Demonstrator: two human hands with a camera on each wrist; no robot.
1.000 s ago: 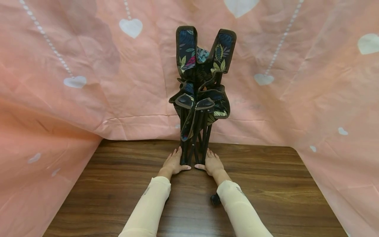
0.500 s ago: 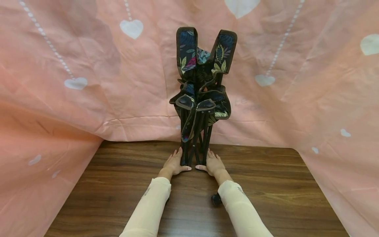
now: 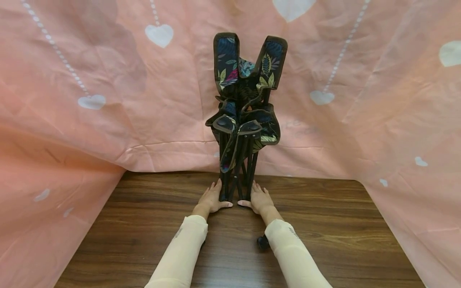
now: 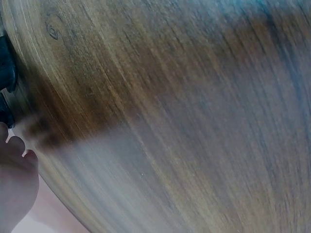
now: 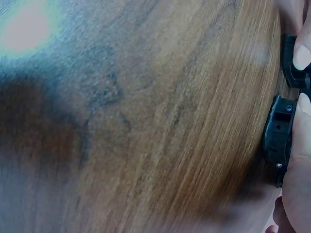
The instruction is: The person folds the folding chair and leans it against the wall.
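Head view: folded camp chair (image 3: 245,116) stands upright at the far middle of the wooden table (image 3: 144,224), its legs bunched together and its leaf-print fabric gathered above, two padded flaps sticking up in a V. Black feet rest on the tabletop. Left hand (image 3: 212,199) lies flat on the table just left of the legs, fingers straight and together pointing away from the person, thumb stretched toward the chair's base. Right hand (image 3: 258,198) mirrors it on the right side, fingers straight, thumb aimed inward, so the two thumbs nearly meet in front of the feet. Both hands flank the base, touching or just beside the legs; neither curls round anything. Forearms in cream sleeves (image 3: 183,252) run in from the bottom edge, angled toward each other. A small black object (image 3: 261,242) sits on the table beside the right sleeve; can't tell what it is.

Right wrist view: fingertips (image 5: 302,57) press against a black plastic foot (image 5: 278,133) of the chair, wood grain beside it. Left wrist view: blurred tabletop, fingertips (image 4: 17,145) low left, dark chair part at the left edge.

Pink heart-print cloth (image 3: 90,88) hangs behind and along both sides of the table.
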